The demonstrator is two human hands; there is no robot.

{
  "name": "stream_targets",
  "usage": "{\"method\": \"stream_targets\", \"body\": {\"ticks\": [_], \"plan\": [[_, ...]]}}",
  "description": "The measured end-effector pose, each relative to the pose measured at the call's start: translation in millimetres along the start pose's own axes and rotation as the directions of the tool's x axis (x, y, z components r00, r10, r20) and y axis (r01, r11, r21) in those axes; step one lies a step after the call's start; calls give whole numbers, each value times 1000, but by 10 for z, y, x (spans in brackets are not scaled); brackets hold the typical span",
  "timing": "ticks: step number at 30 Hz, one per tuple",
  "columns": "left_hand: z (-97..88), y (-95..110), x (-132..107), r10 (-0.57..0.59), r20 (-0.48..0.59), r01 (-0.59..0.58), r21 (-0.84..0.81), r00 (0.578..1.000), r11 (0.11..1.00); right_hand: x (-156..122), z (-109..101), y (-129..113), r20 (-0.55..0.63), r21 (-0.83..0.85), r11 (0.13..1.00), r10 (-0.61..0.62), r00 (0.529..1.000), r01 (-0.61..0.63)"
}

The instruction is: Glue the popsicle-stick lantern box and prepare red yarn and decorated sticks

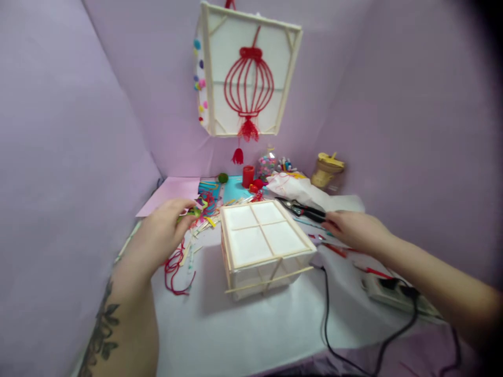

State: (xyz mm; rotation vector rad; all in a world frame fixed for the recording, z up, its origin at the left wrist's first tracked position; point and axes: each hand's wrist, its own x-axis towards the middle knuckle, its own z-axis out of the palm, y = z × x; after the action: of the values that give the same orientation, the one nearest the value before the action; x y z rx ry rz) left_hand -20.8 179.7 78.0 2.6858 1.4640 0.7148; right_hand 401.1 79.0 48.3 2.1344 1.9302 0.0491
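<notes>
My left hand [167, 230] is on the left, its fingers pinched on a small yellow-green scrap [193, 211] over a tangle of red cord and strips. On the right, the fingers of my right hand [356, 229] close on the black handle of a pair of cutters [302, 210], which point away to the left. Between the hands stands a white box-shaped lantern [253, 246] framed with thin wooden sticks. One loose-ended stick [271, 280] crosses its near side. The image is slightly blurred around both hands.
A finished-looking lantern [216, 68] with a red lantern design hangs above. Behind are a red candle [248, 177], a jar of pompoms [267, 163] and a yellow-lidded cup [327, 170]. Red cord [173, 277] lies at left; a power strip [393, 293] with black cables is at right.
</notes>
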Motion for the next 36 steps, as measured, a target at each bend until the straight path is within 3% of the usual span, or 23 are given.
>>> {"method": "stream_targets", "body": {"ticks": [2,4,6,8,11,14,17,20,24,27,31,33,36], "plan": [[24,-141,-19,-109,207,95,77,972,992,-316,-92,-147,-66,130,991,-35,997,43],[42,-222,-33,-246,355,187,194,902,963,-626,-93,-292,-146,323,918,-193,970,231],[63,-220,-26,-311,433,224,240,846,945,-846,-17,-420,-206,463,821,-267,941,334],[107,-171,3,-290,450,225,194,844,955,-939,103,-499,-288,536,784,-178,941,312],[244,-159,57,-299,406,254,162,863,954,-920,301,-486,-400,581,781,29,916,229],[438,-305,72,-403,389,334,235,829,913,-892,488,-401,-452,608,780,183,873,151],[612,-476,48,-466,387,387,266,796,883,-920,661,-398,-460,633,767,261,849,107],[751,-522,24,-466,360,399,248,808,883,-940,799,-502,-473,618,777,245,847,120],[868,-444,17,-469,319,408,240,824,881,-930,903,-612,-503,588,766,95,859,260],[797,-431,34,-485,270,429,242,832,870,-920,952,-573,-539,567,750,25,842,340],[542,-530,60,-445,114,426,158,888,891,-896,970,-494,-526,568,744,-1,850,352],[442,-583,51,-430,45,429,39,902,903,-895,927,-512,-505,599,729,21,863,333],[345,-606,15,-457,-41,452,-99,888,887,-954,805,-607,-479,693,665,134,867,281]]}}
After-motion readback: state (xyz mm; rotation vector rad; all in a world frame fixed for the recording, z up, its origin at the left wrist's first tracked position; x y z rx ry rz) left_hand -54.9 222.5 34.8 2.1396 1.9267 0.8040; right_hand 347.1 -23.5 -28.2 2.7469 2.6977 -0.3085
